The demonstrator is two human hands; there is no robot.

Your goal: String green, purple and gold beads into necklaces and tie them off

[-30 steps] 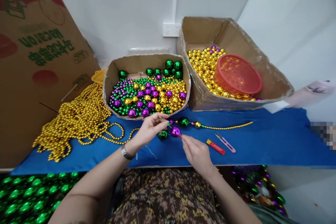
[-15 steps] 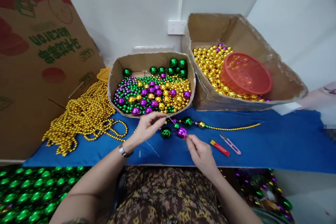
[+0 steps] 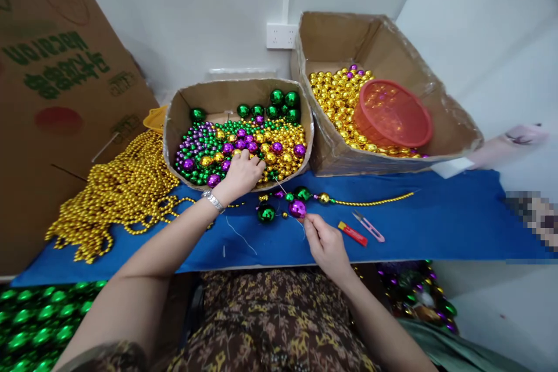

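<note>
My left hand (image 3: 243,171) reaches over the front rim of the cardboard box of loose beads (image 3: 169,122). Its fingers are curled down among gold and purple beads; the fingertips are hidden. Above the table my right hand (image 3: 325,241) pinches the lower end of a thin needle (image 3: 279,185). A small green bead (image 3: 290,197) and a large purple bead (image 3: 297,209) sit on that needle, whose tip points up toward the box. Beside them on the cloth lie a large green bead (image 3: 266,214) and a strand with a gold bead (image 3: 324,198) and a gold twisted cord (image 3: 370,203).
A red box cutter (image 3: 354,235) and pink thread snips (image 3: 370,226) lie right of my right hand. Gold bead chains (image 3: 117,186) are heaped at left. A larger box (image 3: 392,165) holds gold beads and a red basket (image 3: 394,113). Thread (image 3: 239,235) lies near the front edge.
My left hand has left the needle tip and moved up and left into the bead box. My right hand still holds the needle with its beads. The view has shifted slightly.
</note>
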